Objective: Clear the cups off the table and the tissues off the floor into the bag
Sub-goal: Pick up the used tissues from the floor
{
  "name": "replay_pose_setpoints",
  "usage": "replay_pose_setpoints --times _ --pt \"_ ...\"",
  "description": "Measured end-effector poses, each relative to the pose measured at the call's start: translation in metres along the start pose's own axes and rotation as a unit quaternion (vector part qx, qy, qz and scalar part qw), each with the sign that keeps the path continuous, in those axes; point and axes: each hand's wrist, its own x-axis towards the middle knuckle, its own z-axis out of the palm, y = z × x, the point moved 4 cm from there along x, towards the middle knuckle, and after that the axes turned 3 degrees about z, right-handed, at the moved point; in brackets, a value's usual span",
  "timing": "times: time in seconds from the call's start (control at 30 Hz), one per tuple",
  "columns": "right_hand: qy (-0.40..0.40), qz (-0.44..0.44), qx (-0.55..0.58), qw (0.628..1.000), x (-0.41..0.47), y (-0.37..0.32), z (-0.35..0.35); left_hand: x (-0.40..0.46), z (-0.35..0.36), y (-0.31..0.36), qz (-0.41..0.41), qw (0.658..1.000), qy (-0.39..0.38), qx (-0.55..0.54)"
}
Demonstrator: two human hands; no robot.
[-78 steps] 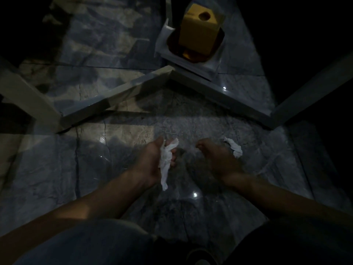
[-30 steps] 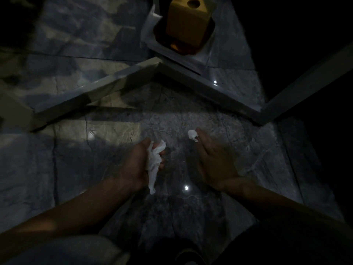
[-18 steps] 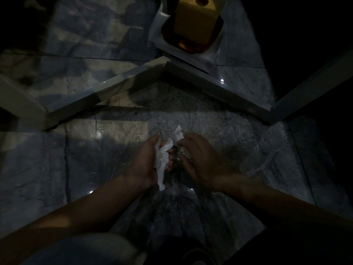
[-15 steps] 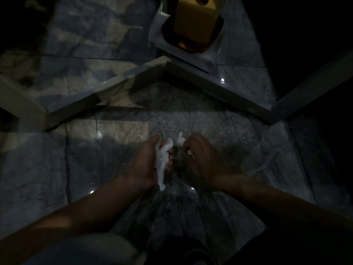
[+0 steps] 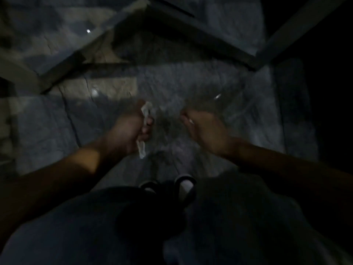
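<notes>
Tissues sit bunched in your closed left hand above the floor; right hand blurred, grip unclear. Loose tail dangles, so it might slip out.

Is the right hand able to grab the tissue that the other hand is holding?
Probably yes. The right hand hangs beside the left hand, with only bare floor showing between them, and the tissue sticks out toward it.
</notes>
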Motion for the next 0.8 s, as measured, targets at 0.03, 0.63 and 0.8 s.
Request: replay_pose_setpoints --times 0.03,0.63,0.8 --pt "0.007 0.008 -0.006 1.000 -0.011 -0.009 -0.015 -0.016 0.002 0.006 -0.010 1.000 -0.015 0.005" --pt "0.037 0.352 0.043 0.934 -0.303 0.012 -0.226 -0.244 0.225 -0.037 -0.095 0.971 -0.137 0.170" --pt "0.056 0.450 0.162 0.876 -0.345 0.079 -0.212 -0.234 0.267 -0.089 -0.081 0.958 -0.068 0.266"
